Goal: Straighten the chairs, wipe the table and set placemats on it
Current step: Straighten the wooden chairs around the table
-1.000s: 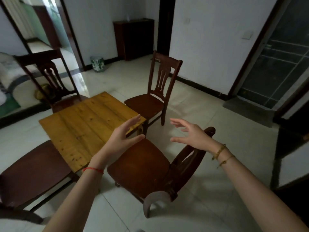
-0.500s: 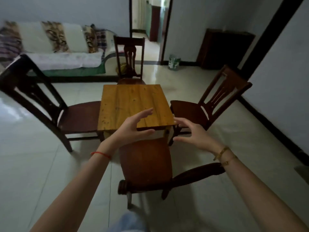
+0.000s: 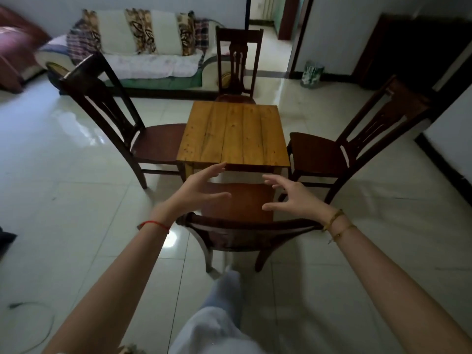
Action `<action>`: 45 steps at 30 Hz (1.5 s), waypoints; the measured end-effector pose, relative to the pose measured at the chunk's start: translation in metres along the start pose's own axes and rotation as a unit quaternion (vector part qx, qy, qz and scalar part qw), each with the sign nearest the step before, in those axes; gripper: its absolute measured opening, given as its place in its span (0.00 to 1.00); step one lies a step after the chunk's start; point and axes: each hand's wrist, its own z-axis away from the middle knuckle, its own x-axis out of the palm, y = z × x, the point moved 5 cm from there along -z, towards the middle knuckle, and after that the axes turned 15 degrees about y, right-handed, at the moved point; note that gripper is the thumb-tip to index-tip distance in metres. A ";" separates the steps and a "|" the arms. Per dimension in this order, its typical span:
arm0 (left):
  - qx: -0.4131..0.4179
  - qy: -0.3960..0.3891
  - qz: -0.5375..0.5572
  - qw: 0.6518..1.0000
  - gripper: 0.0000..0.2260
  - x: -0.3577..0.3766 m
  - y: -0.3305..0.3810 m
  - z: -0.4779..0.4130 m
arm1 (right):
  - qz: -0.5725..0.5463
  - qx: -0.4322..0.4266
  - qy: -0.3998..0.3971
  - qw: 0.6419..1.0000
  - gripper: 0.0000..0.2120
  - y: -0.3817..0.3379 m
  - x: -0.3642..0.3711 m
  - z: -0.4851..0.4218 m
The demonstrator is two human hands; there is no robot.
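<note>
A small square wooden table point(image 3: 233, 134) stands in the middle of the room with dark wooden chairs on all sides. The near chair point(image 3: 242, 226) has its back toward me and its seat partly under the table. A left chair point(image 3: 122, 123), a right chair point(image 3: 357, 146) and a far chair point(image 3: 237, 62) face the table. My left hand point(image 3: 196, 192) and my right hand point(image 3: 293, 195) hover open above the near chair's seat, fingers spread, touching nothing. No placemats or cloth are in view.
A sofa point(image 3: 143, 54) with patterned cushions runs along the back wall. A small bin point(image 3: 311, 74) stands by a doorway at the back right, next to a dark cabinet point(image 3: 408, 47). Glossy tiled floor point(image 3: 63, 200) surrounds the table. My leg point(image 3: 219, 315) shows at the bottom.
My view has swung round so I now stand square behind the near chair. Both hands stay open and raised above its seat.
</note>
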 end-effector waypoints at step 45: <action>-0.079 -0.280 -0.321 0.901 0.18 0.007 -0.128 -0.056 | 0.261 -0.051 -0.240 0.934 0.29 0.016 0.108 -0.090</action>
